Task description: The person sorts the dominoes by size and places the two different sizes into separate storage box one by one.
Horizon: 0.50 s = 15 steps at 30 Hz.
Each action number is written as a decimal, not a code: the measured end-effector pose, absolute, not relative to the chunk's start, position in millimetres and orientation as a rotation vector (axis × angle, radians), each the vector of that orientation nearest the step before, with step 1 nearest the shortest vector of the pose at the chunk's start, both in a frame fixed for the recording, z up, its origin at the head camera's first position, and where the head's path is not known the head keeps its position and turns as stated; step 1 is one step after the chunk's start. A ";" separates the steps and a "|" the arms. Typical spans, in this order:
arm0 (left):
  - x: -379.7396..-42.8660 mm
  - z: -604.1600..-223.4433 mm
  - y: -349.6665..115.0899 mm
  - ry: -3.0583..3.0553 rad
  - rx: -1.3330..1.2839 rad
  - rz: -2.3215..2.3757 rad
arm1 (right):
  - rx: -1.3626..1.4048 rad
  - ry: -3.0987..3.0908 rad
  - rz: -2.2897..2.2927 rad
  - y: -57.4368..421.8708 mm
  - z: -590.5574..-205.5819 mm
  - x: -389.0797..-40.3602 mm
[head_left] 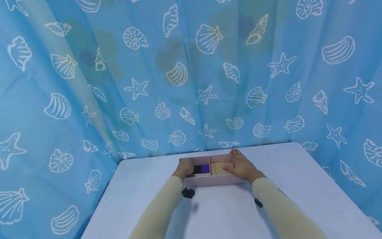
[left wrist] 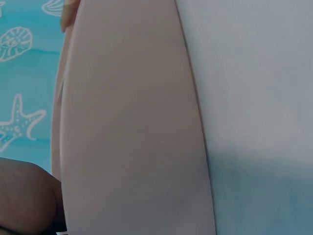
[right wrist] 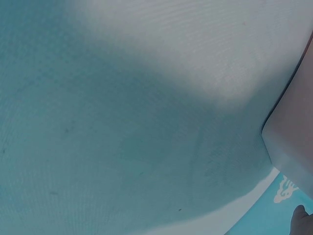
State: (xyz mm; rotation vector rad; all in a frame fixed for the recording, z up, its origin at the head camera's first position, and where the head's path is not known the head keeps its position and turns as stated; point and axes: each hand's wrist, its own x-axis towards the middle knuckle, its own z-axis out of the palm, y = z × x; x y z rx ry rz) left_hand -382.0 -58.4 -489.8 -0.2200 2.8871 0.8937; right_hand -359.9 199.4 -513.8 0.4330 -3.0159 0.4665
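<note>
A long, low pink box point(head_left: 213, 181) stands on the table with a divider across its middle. Its left compartment contains a black block point(head_left: 197, 169) and a purple block point(head_left: 205, 168). Pale wooden blocks point(head_left: 217, 168) lie side by side in the right compartment. My left hand point(head_left: 185, 166) grips the box's left end, its fingertips hidden. At the right end rests my right hand point(head_left: 241, 166), fingers straight toward the far rim and thumb over the wooden blocks. In the left wrist view, the box's front wall point(left wrist: 132, 117) fills the middle, with part of the left hand point(left wrist: 27, 198) at its rim.
The white-covered table point(head_left: 221, 212) extends in front of the box and to both sides. Close behind the box hangs a blue curtain point(head_left: 191, 116) printed with white shells and starfish. Dark wrist devices point(head_left: 188, 193) show below the sleeves.
</note>
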 end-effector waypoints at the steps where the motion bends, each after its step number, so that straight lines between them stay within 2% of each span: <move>1: -381.7 -490.5 -58.3 2.907 -0.216 0.857 | 0.436 -3.015 0.471 199.4 -513.7 -359.5; 9: -370.9 -490.8 -54.1 3.069 -0.154 0.636 | 0.437 -3.017 0.458 200.8 -512.9 -358.7; 15: -367.5 -492.8 -54.6 3.083 -0.112 0.642 | 0.457 -3.006 0.471 198.8 -512.0 -359.5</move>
